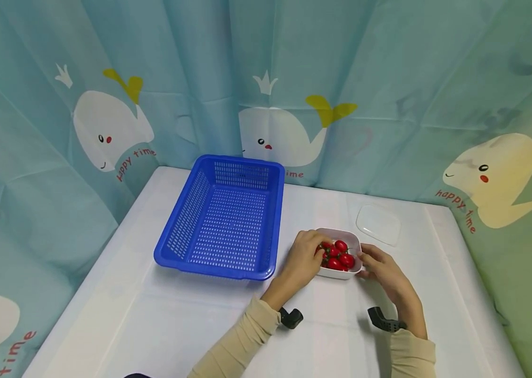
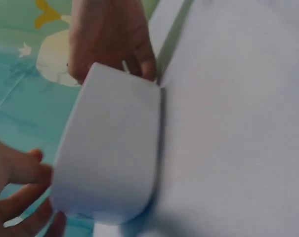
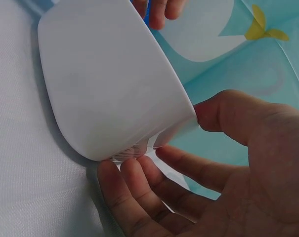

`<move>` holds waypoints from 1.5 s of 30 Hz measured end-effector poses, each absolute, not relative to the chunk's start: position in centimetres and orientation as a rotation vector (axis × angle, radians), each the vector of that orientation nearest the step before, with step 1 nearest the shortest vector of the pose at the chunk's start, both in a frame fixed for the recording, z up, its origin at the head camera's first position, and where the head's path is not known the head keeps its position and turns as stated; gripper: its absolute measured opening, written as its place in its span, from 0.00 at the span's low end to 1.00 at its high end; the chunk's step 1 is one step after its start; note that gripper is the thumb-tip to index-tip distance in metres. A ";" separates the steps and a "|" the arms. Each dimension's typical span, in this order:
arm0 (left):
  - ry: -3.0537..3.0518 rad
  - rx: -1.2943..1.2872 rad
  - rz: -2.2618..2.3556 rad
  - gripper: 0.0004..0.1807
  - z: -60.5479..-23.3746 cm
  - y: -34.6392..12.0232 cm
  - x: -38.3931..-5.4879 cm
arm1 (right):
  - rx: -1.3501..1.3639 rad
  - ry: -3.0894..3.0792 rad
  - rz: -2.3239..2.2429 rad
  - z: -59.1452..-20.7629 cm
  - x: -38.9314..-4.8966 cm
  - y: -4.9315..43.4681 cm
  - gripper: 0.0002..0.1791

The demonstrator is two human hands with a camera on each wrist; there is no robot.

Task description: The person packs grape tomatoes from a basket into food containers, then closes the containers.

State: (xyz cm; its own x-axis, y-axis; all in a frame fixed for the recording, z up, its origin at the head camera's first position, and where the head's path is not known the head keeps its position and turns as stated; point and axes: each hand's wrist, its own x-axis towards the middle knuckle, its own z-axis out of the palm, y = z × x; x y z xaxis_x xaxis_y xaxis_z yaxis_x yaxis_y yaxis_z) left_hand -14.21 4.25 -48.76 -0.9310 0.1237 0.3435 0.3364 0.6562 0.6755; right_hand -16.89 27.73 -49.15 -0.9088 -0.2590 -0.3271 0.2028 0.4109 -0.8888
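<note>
A small white container (image 1: 334, 274) holds several red cherry tomatoes (image 1: 334, 263) with green stems. My right hand (image 1: 386, 273) grips its right end, thumb at the rim and fingers against the lower side in the right wrist view. My left hand (image 1: 305, 254) reaches over the left end, its loosely bent fingers among or just above the tomatoes. Spread fingers (image 2: 28, 202) stand by the rim in the left wrist view, with no tomato seen between them. In both wrist views the container's white wall (image 3: 105, 79) hides the tomatoes.
A blue perforated basket (image 1: 273, 231) stands left of the container on the white-covered table (image 1: 152, 325). A clear lid (image 1: 379, 224) lies behind and to the right. A curtain (image 1: 389, 79) with whale prints hangs around the table.
</note>
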 end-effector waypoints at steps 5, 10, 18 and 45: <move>-2.433 -0.195 -1.410 0.15 -49.8 4.4 -14.3 | -0.060 2.271 -1.511 -49.1 -16.9 27.9 0.31; -2.325 -0.084 -1.655 0.19 -50.4 4.3 -15.1 | -0.063 2.295 -1.507 -49.0 -16.7 27.7 0.31; -2.370 0.029 -1.742 0.20 -51.1 4.3 -16.0 | 0.091 2.395 -1.469 -49.1 -14.6 26.5 0.31; -2.385 0.009 -1.718 0.18 -52.0 4.4 -16.1 | 0.218 2.511 -1.696 -50.1 -12.7 25.2 0.26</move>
State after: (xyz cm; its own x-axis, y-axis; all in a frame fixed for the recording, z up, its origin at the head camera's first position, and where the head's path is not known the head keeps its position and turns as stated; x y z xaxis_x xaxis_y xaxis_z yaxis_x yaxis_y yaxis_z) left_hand -16.15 4.37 -51.96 -0.9797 -0.1222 0.1591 0.1122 0.3235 0.9396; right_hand -12.69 25.15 -50.05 -0.9844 0.0605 -0.1653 0.1759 0.3680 -0.9130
